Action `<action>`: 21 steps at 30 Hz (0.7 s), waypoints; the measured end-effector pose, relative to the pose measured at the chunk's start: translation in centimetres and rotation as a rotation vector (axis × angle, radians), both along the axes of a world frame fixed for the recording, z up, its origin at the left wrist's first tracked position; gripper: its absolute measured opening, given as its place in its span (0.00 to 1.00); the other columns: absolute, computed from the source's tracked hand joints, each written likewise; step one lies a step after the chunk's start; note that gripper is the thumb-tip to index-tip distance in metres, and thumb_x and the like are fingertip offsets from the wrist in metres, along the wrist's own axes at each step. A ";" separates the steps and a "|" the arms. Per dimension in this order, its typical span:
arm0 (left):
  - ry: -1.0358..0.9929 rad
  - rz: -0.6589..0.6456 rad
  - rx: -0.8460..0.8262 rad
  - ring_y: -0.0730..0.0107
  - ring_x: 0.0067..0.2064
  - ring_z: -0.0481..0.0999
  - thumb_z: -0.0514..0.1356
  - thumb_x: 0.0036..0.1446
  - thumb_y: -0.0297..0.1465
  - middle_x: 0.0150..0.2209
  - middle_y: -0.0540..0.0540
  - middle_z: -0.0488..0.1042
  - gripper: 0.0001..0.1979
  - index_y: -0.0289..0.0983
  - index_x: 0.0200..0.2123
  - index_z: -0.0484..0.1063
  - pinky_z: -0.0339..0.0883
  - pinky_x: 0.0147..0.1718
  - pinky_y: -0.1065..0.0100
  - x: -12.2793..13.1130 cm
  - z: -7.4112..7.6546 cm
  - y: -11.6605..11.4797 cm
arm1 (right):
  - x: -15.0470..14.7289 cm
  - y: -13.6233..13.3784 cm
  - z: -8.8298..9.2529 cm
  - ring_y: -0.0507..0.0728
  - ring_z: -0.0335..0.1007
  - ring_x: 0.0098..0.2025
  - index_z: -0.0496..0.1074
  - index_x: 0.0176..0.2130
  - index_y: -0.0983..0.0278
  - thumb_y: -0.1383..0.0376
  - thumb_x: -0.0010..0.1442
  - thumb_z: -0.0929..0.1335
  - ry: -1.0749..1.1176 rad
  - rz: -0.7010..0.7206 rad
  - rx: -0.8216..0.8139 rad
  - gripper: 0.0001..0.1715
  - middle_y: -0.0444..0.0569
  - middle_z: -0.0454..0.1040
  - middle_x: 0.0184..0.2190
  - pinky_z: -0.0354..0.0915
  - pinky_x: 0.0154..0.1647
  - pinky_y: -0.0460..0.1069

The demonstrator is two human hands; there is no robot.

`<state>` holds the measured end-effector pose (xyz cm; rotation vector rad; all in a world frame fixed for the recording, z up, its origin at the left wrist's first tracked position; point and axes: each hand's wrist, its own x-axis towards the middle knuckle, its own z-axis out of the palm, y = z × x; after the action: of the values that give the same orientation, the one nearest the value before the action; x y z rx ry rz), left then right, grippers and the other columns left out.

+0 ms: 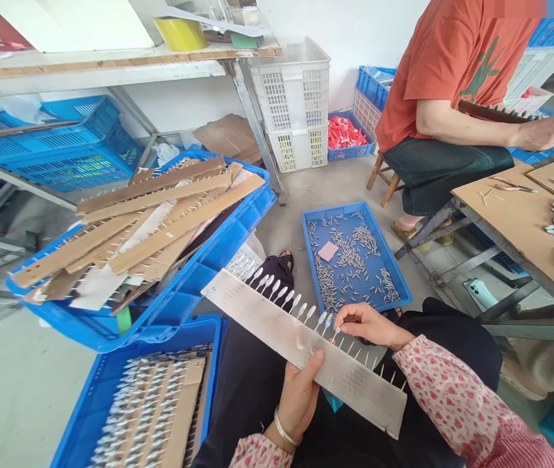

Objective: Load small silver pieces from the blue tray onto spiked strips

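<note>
My left hand grips a long flat cardboard strip from below, thumb on its face. Thin wooden sticks stand in a row along the strip's far edge. Small silvery-white spindle-shaped pieces cap the sticks on the left part, while the sticks to the right are bare. At the boundary, my right hand pinches one such silvery piece on a stick. Beyond the strip, a blue tray on the floor holds many loose silvery pieces and a pink square.
At left, a blue crate is heaped with stick-lined cardboard strips. Below it, another blue crate holds strips with capped sticks. A co-worker sits at right beside a low table with pliers. White baskets stand behind.
</note>
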<state>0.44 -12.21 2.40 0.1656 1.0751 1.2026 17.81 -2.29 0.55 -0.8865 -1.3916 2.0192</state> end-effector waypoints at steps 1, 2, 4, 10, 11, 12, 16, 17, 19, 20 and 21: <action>0.015 0.005 0.000 0.54 0.44 0.77 0.68 0.46 0.32 0.37 0.42 0.79 0.16 0.36 0.40 0.74 0.66 0.48 0.54 0.1 0.0 0.0 | -0.1 -0.1 0.0 0.50 0.65 0.28 0.73 0.40 0.64 0.57 0.54 0.72 0.003 -0.017 -0.036 0.15 0.47 0.74 0.33 0.60 0.29 0.45; 0.027 0.007 0.002 0.53 0.43 0.77 0.68 0.47 0.33 0.37 0.42 0.79 0.16 0.35 0.40 0.74 0.66 0.47 0.54 0.1 0.0 0.1 | -0.2 -0.3 -0.1 0.48 0.62 0.25 0.73 0.42 0.64 0.57 0.55 0.71 0.006 -0.041 -0.079 0.17 0.47 0.74 0.32 0.57 0.24 0.44; 0.041 0.015 0.002 0.54 0.43 0.76 0.68 0.46 0.33 0.37 0.41 0.78 0.17 0.34 0.40 0.74 0.66 0.47 0.54 0.2 -0.1 0.1 | -0.5 -0.6 -0.2 0.46 0.54 0.19 0.72 0.41 0.64 0.56 0.55 0.71 0.003 -0.093 -0.159 0.18 0.46 0.75 0.29 0.49 0.18 0.43; 0.083 0.067 0.003 0.59 0.40 0.76 0.68 0.46 0.32 0.36 0.44 0.78 0.16 0.35 0.40 0.73 0.66 0.45 0.58 0.6 -0.4 0.0 | -1.2 -1.4 -0.6 0.45 0.53 0.17 0.72 0.32 0.66 0.58 0.49 0.75 -0.042 -0.171 -0.184 0.15 0.46 0.76 0.23 0.48 0.17 0.43; 0.087 0.066 0.006 0.59 0.40 0.76 0.68 0.46 0.32 0.36 0.44 0.78 0.15 0.35 0.39 0.73 0.66 0.44 0.58 0.6 -0.4 -0.1 | -1.2 -1.5 -0.6 0.46 0.55 0.17 0.73 0.33 0.66 0.58 0.49 0.74 -0.046 -0.162 -0.178 0.15 0.47 0.76 0.24 0.49 0.18 0.43; 0.090 0.065 0.008 0.59 0.39 0.76 0.68 0.47 0.32 0.35 0.44 0.78 0.15 0.34 0.38 0.73 0.66 0.44 0.58 0.7 -0.5 -0.1 | -1.2 -1.6 -0.6 0.46 0.56 0.18 0.73 0.34 0.66 0.58 0.50 0.74 -0.046 -0.148 -0.177 0.15 0.48 0.77 0.25 0.50 0.18 0.43; 0.115 0.080 0.007 0.61 0.37 0.76 0.68 0.47 0.32 0.33 0.46 0.77 0.13 0.34 0.37 0.73 0.67 0.41 0.60 0.8 -0.5 -0.3 | -1.3 -1.8 -0.6 0.46 0.56 0.19 0.73 0.36 0.66 0.58 0.51 0.74 -0.016 -0.088 -0.194 0.15 0.49 0.79 0.28 0.51 0.19 0.43; 0.123 0.082 0.006 0.61 0.36 0.76 0.68 0.47 0.32 0.33 0.46 0.77 0.13 0.34 0.36 0.73 0.68 0.40 0.61 0.8 -0.5 -0.3 | -1.3 -1.8 -0.6 0.46 0.55 0.18 0.73 0.36 0.66 0.58 0.52 0.73 -0.014 -0.079 -0.197 0.15 0.49 0.79 0.28 0.51 0.19 0.43; 0.128 0.078 0.008 0.62 0.36 0.76 0.68 0.47 0.32 0.33 0.46 0.77 0.12 0.34 0.36 0.74 0.68 0.40 0.61 0.7 -0.5 -0.2 | -1.3 -1.8 -0.5 0.46 0.56 0.18 0.74 0.35 0.66 0.58 0.52 0.73 -0.020 -0.073 -0.200 0.15 0.49 0.79 0.28 0.50 0.19 0.43; 0.122 0.071 0.010 0.61 0.37 0.76 0.67 0.48 0.32 0.33 0.46 0.77 0.12 0.34 0.36 0.74 0.68 0.40 0.61 0.6 -0.5 -0.2 | -1.3 -1.7 -0.5 0.46 0.56 0.19 0.74 0.35 0.66 0.58 0.52 0.73 -0.023 -0.073 -0.202 0.15 0.49 0.79 0.28 0.50 0.19 0.43; 0.109 0.063 0.010 0.61 0.37 0.76 0.67 0.48 0.32 0.33 0.45 0.77 0.12 0.34 0.37 0.74 0.68 0.41 0.60 0.6 -0.5 -0.2 | -1.3 -1.6 -0.4 0.47 0.57 0.19 0.74 0.35 0.65 0.58 0.52 0.73 -0.025 -0.072 -0.204 0.15 0.49 0.79 0.28 0.50 0.19 0.43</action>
<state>1.03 -12.42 1.90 0.2080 1.1765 1.2678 16.48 -3.90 0.17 -1.0365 -1.1638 2.1281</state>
